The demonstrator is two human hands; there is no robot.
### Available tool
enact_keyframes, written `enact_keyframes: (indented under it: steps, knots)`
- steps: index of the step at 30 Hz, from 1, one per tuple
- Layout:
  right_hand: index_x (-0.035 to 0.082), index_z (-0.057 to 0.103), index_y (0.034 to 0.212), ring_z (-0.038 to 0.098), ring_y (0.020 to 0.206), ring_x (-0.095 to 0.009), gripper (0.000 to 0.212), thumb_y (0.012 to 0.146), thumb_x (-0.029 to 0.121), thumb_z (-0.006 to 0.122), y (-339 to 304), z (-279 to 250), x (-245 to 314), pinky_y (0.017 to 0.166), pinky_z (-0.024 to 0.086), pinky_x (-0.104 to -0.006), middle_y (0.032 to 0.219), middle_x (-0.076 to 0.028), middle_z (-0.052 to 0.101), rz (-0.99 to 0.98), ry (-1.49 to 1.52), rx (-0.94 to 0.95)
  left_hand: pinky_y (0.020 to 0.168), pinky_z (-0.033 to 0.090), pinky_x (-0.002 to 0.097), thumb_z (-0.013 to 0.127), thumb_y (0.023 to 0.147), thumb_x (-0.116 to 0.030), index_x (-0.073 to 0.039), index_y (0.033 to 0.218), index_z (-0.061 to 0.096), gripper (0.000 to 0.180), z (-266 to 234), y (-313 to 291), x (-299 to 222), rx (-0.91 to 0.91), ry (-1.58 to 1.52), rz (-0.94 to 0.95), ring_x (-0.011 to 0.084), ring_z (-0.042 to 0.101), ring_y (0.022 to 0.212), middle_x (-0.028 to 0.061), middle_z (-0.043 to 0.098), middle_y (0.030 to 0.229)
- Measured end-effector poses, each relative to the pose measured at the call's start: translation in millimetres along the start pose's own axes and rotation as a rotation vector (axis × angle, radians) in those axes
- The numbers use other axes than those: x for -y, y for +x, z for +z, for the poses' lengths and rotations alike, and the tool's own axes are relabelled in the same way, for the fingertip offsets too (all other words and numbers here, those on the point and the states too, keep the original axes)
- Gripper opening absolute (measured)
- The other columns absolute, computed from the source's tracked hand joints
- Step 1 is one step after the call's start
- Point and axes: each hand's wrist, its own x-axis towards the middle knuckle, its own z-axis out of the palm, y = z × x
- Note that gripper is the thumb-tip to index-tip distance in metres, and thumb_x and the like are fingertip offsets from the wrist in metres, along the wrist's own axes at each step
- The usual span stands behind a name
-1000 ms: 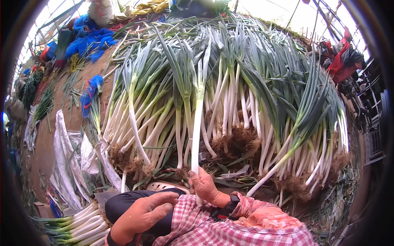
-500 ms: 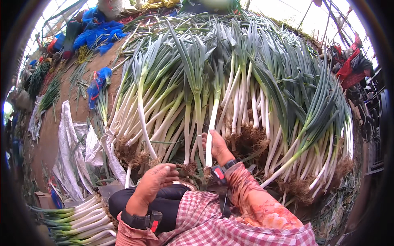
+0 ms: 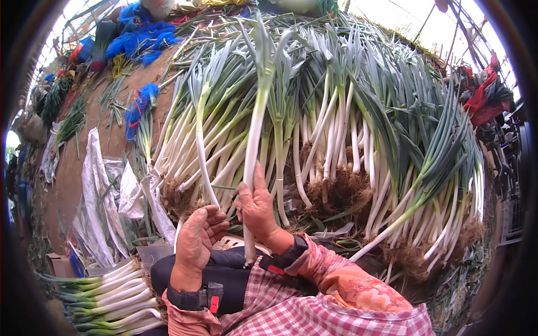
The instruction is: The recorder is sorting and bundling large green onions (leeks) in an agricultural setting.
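A long leek (image 3: 255, 134) stands almost upright in my right hand (image 3: 260, 213), whose fingers wrap round its white stalk. Its green leaves rise over the heap, and its lower end hangs just above my lap. My left hand (image 3: 196, 238) is beside it on the left, fingers apart and loosely bent, with nothing seen in it. The root end of another leek (image 3: 203, 162) comes down close to that hand's fingertips. Beyond both hands spreads a big heap of leeks (image 3: 409, 112), white stalks and brown roots toward me, green leaves pointing away.
Cleaner white leeks (image 3: 120, 297) lie in a row at the lower left. Crumpled silvery sheeting (image 3: 95, 204) is on the ground above them. Blue netting (image 3: 137, 42) lies at the far left, and a blue-wrapped bundle (image 3: 137, 115) is nearer. Red and black cloth (image 3: 485, 98) hangs at the right.
My right hand has drawn the leek out of the heap's front edge, lifting it and bringing it left toward my left hand. The left hand has shifted slightly left, fingers now pointing more upward.
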Motion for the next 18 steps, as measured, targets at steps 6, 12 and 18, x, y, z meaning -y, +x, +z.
enact_keyframes:
  steps: [6,12,18]
  knots:
    - [0.004,0.018,0.146,0.048,0.067,-0.009,0.059,0.098,0.019,0.047,46.9,21.5,-42.2,0.058,0.044,-0.0221,0.097,-0.007,0.054,-0.121,-0.325,0.067,0.081,0.052,0.0341,0.053,0.093,-0.031,-0.003,0.110,0.058,0.033,-1.0,1.0,0.6,0.006,0.000,0.014,0.0211,0.065,0.089,0.0103,0.066,0.097]
    - [-0.005,0.038,0.132,0.046,0.117,-0.040,0.055,0.089,0.026,0.055,57.2,-25.5,-76.5,0.102,0.035,-0.0393,0.125,-0.028,0.047,-0.118,-0.867,0.191,0.081,0.051,0.0339,0.054,0.093,-0.033,-0.003,0.110,0.058,0.034,9.0,-1.2,-2.2,0.003,0.048,-0.018,0.0217,0.064,0.088,0.0106,0.065,0.096]
    - [-0.002,0.043,0.124,0.049,0.109,-0.044,0.048,0.086,0.023,0.057,48.5,-169.9,-131.1,0.094,0.041,-0.0466,0.116,-0.029,0.050,0.075,-1.114,-0.205,0.082,0.051,0.0352,0.054,0.093,-0.034,-0.002,0.110,0.058,0.036,18.7,0.8,-3.1,0.060,0.075,-0.009,0.0231,0.064,0.088,0.0115,0.065,0.097]
